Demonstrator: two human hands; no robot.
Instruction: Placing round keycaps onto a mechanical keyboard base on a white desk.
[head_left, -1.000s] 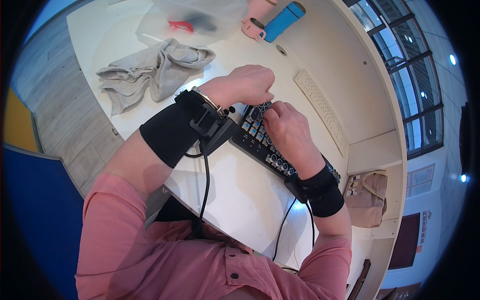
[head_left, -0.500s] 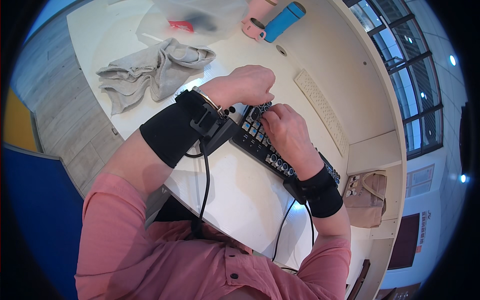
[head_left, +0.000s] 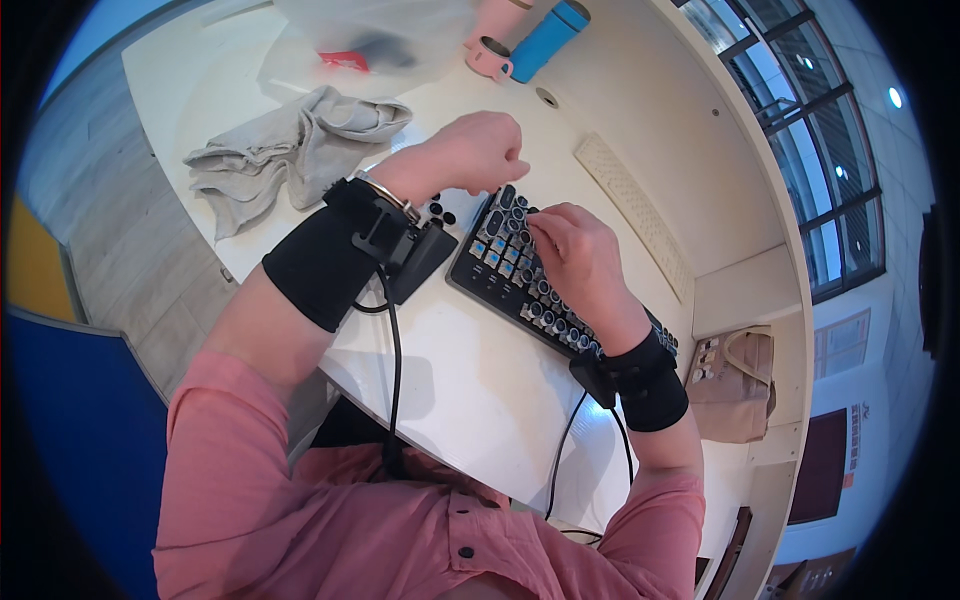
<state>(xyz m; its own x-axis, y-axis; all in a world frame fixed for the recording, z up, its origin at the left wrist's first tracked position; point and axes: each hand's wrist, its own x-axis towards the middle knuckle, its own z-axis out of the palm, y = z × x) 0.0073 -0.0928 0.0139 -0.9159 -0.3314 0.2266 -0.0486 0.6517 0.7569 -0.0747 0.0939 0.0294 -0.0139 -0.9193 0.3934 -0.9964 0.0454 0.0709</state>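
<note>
A black mechanical keyboard with round keycaps lies at an angle on the white desk. Part of it has bare blue switches without caps. My right hand is over the keyboard, thumb and fingers pinched together at the keys; whatever is between them is hidden. Just beyond the keyboard's far left end, my left hand is raised with its fingers curled closed, and I cannot see what they hold. Several loose black keycaps lie on the desk beside my left wrist.
A crumpled grey cloth lies left of my left hand, with a translucent plastic bag behind it. A pink mug and a blue bottle stand at the back. A pale keyboard rests along the desk wall, near a brown paper bag.
My left hand has lifted away from the keys, up and to the left. My right hand stays at the keyboard, fingers still pinched. The view has shifted slightly.
</note>
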